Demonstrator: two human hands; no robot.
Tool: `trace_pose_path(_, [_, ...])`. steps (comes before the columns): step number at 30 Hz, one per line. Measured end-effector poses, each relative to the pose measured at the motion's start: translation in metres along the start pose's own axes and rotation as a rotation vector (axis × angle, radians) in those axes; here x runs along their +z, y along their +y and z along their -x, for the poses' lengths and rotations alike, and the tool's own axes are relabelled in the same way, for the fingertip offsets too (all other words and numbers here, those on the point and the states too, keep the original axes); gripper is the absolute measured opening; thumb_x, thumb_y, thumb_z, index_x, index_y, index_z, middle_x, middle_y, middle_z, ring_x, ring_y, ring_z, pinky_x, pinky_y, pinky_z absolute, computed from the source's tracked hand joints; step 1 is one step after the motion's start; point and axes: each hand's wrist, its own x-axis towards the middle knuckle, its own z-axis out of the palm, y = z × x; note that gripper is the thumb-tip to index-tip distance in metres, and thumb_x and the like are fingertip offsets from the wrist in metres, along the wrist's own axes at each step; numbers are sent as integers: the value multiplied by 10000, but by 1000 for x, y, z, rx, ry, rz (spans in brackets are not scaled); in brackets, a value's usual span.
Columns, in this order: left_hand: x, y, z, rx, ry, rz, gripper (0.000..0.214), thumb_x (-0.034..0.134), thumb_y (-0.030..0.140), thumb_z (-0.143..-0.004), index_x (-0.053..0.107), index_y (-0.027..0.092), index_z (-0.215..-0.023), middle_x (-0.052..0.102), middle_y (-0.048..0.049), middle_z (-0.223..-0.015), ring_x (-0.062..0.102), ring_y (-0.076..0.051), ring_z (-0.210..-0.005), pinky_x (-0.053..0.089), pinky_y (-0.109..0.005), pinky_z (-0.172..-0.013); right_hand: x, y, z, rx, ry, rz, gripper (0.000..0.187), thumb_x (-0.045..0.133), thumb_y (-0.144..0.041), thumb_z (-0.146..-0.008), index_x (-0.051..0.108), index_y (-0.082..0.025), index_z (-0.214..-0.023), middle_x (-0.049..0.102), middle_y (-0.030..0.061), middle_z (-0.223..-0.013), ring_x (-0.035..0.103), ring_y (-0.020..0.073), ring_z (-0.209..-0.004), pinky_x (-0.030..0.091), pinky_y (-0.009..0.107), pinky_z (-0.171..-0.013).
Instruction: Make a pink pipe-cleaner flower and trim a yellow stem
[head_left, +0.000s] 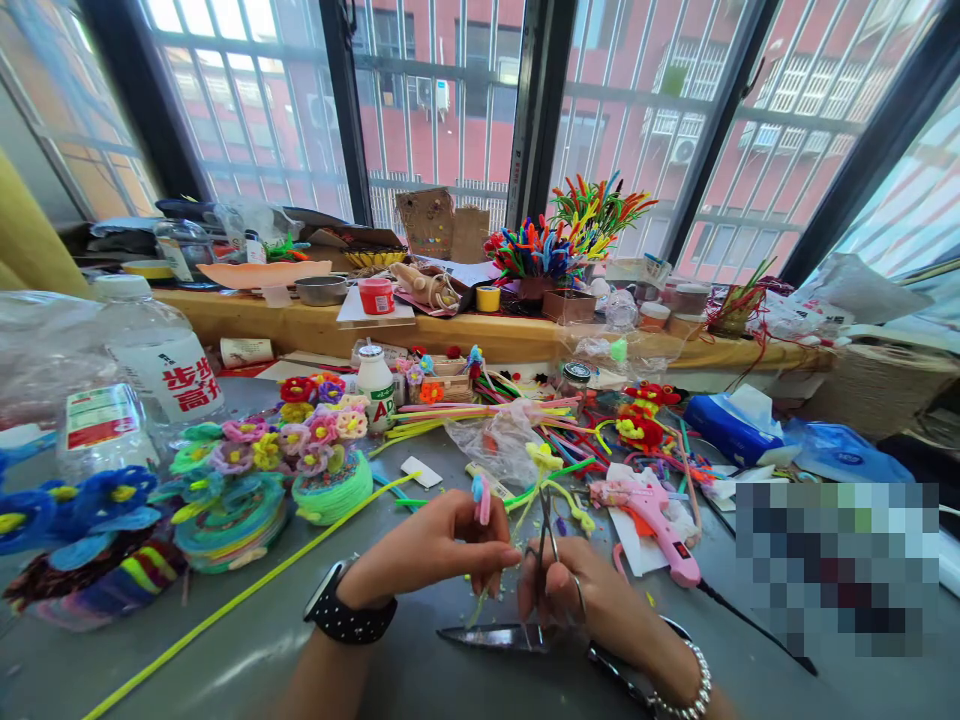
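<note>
- Scissors (549, 522), lower centre of the frame: slim blades point up and slightly away, their long axis near vertical.
- Right hand (592, 590): grip closed around the scissors' handles.
- Left hand (442, 545): fingers curled in a pinch just left of the scissors; what lies between the fingertips cannot be told. Pink-and-blue pipe-cleaner piece (483, 500) rises beside its knuckles.
- Yellow pipe-cleaner flower (544, 457): just above the blade tips, nearer the right hand.
- Metal blade (495, 637): flat on the tabletop (420, 680), below both hands.
</note>
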Motion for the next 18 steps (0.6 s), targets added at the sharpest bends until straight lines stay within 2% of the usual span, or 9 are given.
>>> trace_pose_path(4, [3,0,-2,3,-20,35,243,558,345,-677,452,144,-593,521,42,-505,484,-61,-468,380,-178,-469,4,-7,-1,-125,-6,-39,735,146,-704,-670,588,-133,-534,509,23,-591,473,115,-566,359,207,-520])
trace_pose_path(7, [6,-1,-5,1,-34,63,234,565,331,-675,455,140,-597,527,41,-511,482,-57,-456,387,-180,-469,6,-9,-3,-166,32,-70,698,189,-684,-687,589,-138,-515,526,27,-603,481,125,-615,360,205,-541])
trace_pose_path(13, [9,-5,-8,-7,-49,60,245,569,353,-666,476,136,-598,530,45,-508,499,-61,-466,399,-183,-481,8,-4,-4,-171,29,-127,659,216,-636,-730,601,-135,-543,512,6,-525,480,103,-534,359,202,-536])
trace_pose_path(18, [8,-7,-9,-17,-62,50,257,557,361,-676,464,136,-592,531,46,-509,504,-59,-455,399,-182,-477,11,3,-5,-109,104,-76,711,204,-678,-696,578,-125,-450,455,2,-455,451,96,-470,342,195,-470])
